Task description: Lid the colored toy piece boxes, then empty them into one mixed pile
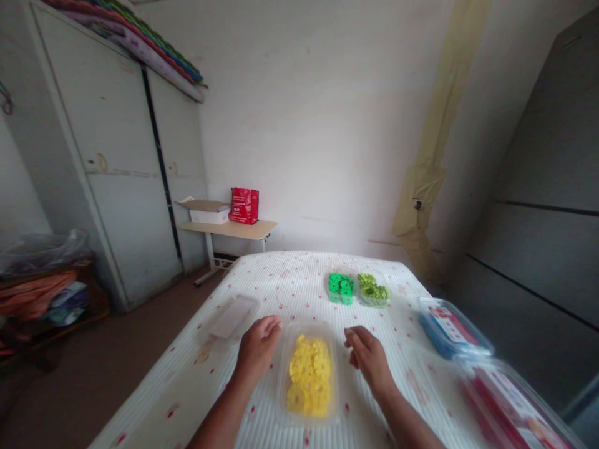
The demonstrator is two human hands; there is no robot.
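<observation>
A clear plastic tray [282, 368] full of yellow flower-shaped pieces [309, 374] lies on the white patterned table between my hands. My left hand [256, 348] rests at the tray's left rim with fingers curled loosely, holding nothing I can see. My right hand [369, 357] hovers by the tray's right rim, fingers bent and slightly apart, also with nothing in it. Farther back stand a small tray of bright green pieces [340, 288] and one of olive-green pieces [372, 290].
A clear lid [233, 317] lies left of my left hand. A blue-filled box [450, 327] and a red-filled box [510, 399] sit at the table's right edge. Beyond the table stand a small desk with a red bag [243, 206], a wardrobe and clutter at left.
</observation>
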